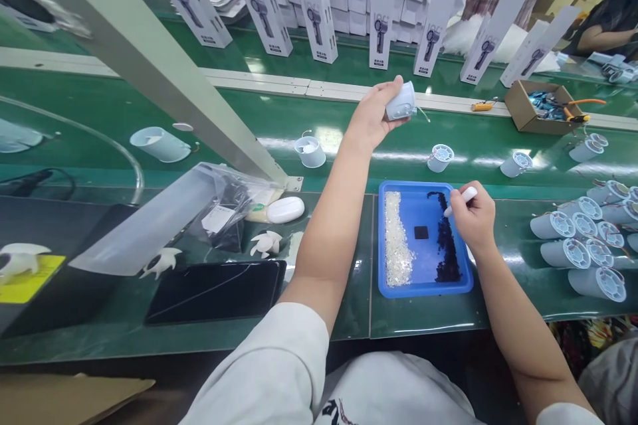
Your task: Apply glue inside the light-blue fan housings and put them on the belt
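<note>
Left hand [375, 114] grips cup [403, 99]; right hand [476, 219] grips pen [469, 194], black bits [448, 255] just left of it; light, steady touch advisable.

Bare left hand [373, 109] and bare right hand [476, 222], one pair, both closed in a grip.
Clock centred on the view. Left hand: between 1 and 2 o'clock, reaching farther from the body, digits curved, pointing toward 2 o'clock. Bare left arm [333, 232]: near full stretch toward 1 o'clock, out of a short white fabric left sleeve [289, 352] between 6 and 7. Right hand: just past 3 o'clock, nearer the body, fingers curled compactly, fist-like. Bare right arm [513, 319]: bent at elbow, forearm slanting toward 11 o'clock; short white fabric right sleeve [565, 414] at 4.
</note>
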`<state>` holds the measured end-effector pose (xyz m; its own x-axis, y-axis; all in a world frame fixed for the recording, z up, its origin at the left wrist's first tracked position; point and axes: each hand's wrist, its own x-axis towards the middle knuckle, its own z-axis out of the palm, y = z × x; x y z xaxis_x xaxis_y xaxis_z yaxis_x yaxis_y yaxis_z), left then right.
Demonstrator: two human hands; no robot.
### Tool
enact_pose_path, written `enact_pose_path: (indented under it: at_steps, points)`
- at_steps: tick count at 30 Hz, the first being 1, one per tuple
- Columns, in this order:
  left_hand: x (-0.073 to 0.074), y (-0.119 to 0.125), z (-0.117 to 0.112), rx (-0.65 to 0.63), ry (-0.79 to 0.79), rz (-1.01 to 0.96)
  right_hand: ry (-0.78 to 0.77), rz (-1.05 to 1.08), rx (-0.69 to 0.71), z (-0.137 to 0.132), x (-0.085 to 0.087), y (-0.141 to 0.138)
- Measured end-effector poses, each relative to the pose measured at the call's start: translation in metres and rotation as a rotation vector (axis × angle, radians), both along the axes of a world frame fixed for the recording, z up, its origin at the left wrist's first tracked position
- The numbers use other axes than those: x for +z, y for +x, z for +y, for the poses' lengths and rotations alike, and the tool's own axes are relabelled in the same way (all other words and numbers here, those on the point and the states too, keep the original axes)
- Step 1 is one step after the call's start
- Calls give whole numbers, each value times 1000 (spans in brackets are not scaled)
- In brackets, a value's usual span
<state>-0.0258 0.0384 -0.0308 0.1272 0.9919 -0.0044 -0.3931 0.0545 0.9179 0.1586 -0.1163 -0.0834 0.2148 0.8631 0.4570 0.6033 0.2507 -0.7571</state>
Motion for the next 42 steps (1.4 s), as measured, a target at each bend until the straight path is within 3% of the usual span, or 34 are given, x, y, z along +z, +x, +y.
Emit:
enact_pose_path:
  at_steps: [19,30,42]
  points:
    - [-9,1,14,60,-22,-20,-36,47,43,4,-3,1]
    - [9,0,-1,32,-20,-55,8,-27,42,3,-4,0]
    - [13,2,-7,-10,-29,-100,10,-28,51,5,-10,0]
